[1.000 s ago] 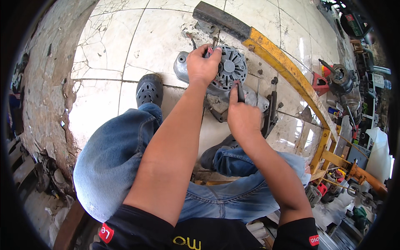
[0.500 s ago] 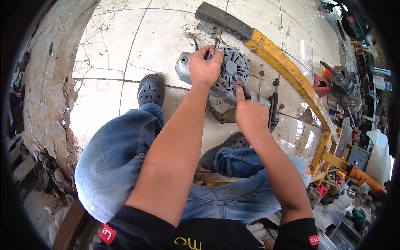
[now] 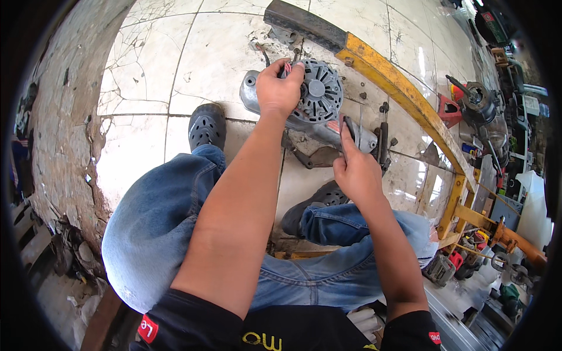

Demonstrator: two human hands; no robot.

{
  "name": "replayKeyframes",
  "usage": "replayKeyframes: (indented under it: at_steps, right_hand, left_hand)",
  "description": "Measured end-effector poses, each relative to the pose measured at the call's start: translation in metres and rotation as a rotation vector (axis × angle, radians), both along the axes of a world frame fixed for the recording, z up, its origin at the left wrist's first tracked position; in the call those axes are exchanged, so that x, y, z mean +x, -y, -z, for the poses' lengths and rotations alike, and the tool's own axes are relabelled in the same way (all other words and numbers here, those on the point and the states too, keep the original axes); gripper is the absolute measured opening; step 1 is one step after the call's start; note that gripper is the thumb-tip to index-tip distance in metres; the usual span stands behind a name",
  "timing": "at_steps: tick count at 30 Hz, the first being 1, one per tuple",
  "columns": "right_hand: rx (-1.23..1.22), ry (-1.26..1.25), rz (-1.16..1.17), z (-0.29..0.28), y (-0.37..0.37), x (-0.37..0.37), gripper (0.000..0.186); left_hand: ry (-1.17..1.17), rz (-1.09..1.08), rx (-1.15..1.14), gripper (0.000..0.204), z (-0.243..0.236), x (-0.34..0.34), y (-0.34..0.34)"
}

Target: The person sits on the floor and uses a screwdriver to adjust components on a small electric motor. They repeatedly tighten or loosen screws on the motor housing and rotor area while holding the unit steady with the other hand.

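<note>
Motor housing (image 3: 319, 96) under left hand (image 3: 278, 88), right hand (image 3: 354, 172) beside

The motor housing (image 3: 319, 102) lies on the tiled floor (image 3: 175, 70) ahead of my shoes. My left hand (image 3: 280, 88) rests on its left side; my right hand (image 3: 355, 172) is nearer me, right. A frame beam (image 3: 404, 93) runs behind.

Cracked white floor tiles (image 3: 193, 52), a crumbling wall (image 3: 64, 134) left, sunlit clutter right
</note>
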State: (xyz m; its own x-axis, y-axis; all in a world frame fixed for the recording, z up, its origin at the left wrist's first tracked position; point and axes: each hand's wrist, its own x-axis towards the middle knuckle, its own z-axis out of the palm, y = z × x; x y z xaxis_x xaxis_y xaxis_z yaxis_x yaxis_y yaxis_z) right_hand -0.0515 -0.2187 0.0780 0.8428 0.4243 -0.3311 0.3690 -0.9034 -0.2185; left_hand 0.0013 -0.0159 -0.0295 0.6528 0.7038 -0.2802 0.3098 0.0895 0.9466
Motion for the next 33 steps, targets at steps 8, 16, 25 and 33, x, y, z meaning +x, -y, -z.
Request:
replayKeyframes:
  at_steps: [8, 16, 25, 33]
  right_hand:
    - [-0.018, 0.15, -0.033, 0.048, -0.032, -0.013, 0.08]
    - [-0.007, 0.168, -0.061, 0.056, -0.027, -0.014, 0.085]
    - [-0.009, 0.01, 0.193, 0.051, -0.054, -0.01, 0.092]
    - [-0.061, 0.014, 0.281, 0.042, -0.057, 0.01, 0.093]
  left_hand:
    - [0.01, 0.035, -0.013, 0.054, -0.012, -0.002, 0.001]
    - [0.033, 0.0, 0.007, 0.053, -0.008, -0.002, 0.002]
    - [0.053, -0.06, 0.005, 0.051, 0.005, -0.002, 0.005]
    - [0.012, -0.074, 0.06, 0.05, 0.003, -0.004, 0.007]
